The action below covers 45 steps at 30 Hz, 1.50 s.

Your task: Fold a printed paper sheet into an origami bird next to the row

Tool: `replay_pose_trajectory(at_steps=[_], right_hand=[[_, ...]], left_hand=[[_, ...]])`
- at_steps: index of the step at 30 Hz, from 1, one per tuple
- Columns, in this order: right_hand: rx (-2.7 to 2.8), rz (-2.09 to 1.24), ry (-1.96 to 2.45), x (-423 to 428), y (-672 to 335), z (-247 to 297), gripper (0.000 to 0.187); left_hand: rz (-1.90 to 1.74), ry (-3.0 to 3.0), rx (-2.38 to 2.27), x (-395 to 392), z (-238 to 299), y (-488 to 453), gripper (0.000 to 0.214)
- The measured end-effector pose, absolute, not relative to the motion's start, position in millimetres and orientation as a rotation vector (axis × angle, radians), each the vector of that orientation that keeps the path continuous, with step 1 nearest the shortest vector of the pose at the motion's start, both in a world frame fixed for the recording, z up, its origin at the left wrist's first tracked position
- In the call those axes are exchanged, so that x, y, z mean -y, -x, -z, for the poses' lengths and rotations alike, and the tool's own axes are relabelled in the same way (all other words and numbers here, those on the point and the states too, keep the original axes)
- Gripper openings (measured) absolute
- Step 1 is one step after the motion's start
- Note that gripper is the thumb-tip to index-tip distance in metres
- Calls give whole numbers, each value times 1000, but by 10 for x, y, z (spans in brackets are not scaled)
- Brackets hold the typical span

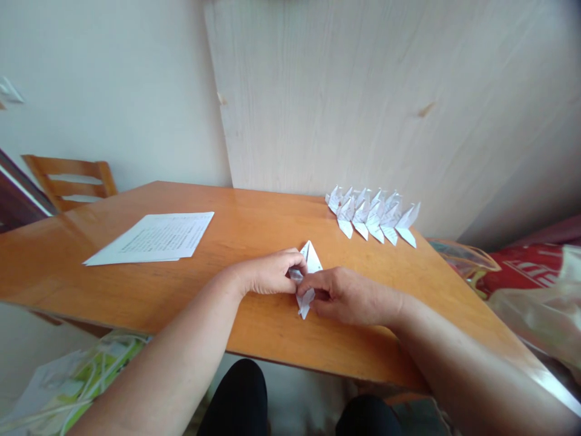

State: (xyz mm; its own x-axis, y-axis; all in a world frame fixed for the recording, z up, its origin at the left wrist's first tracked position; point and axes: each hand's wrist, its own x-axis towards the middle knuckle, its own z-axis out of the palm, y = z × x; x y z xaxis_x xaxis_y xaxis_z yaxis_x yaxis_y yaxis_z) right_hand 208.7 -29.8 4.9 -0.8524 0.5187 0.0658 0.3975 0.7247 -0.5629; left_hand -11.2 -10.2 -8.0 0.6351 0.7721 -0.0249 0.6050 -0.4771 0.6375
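A piece of folded white paper [313, 259], pointed at its far and near ends, lies on the wooden table in front of me. My left hand [276, 271] grips its left side, thumb and fingers closed on the paper. From the right, my right hand [338, 293] pinches the paper's middle with its fingers bent in. Both hands cover much of the paper, so its inner folds are partly hidden.
Folded paper pieces [374, 215] stand in rows at the table's back right. A stack of printed sheets [158, 239] lies at the left on the table [254, 227]. A wooden chair [75, 175] stands beyond. Bags [526, 272] crowd the right edge.
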Motion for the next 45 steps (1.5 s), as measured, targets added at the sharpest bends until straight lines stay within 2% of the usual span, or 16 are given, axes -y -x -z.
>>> replay_pose_trajectory(at_steps=[9, 31, 35, 41, 45], right_hand=[[2750, -693, 751, 313, -2097, -39, 25], [2769, -788, 597, 321, -2071, 55, 19], [2733, -761, 617, 364, -2071, 38, 21], [2755, -583, 828, 510, -2063, -80, 9], [2729, -662, 985, 470, -2103, -164, 11]], left_hand=[[-340, -2277, -1029, 94, 74, 123, 25], [-286, -2347, -1043, 135, 40, 98, 50], [-325, -2347, -1020, 138, 45, 104, 46], [-323, -2331, -1032, 125, 37, 109, 40], [-319, -2330, -1061, 134, 32, 95, 35]])
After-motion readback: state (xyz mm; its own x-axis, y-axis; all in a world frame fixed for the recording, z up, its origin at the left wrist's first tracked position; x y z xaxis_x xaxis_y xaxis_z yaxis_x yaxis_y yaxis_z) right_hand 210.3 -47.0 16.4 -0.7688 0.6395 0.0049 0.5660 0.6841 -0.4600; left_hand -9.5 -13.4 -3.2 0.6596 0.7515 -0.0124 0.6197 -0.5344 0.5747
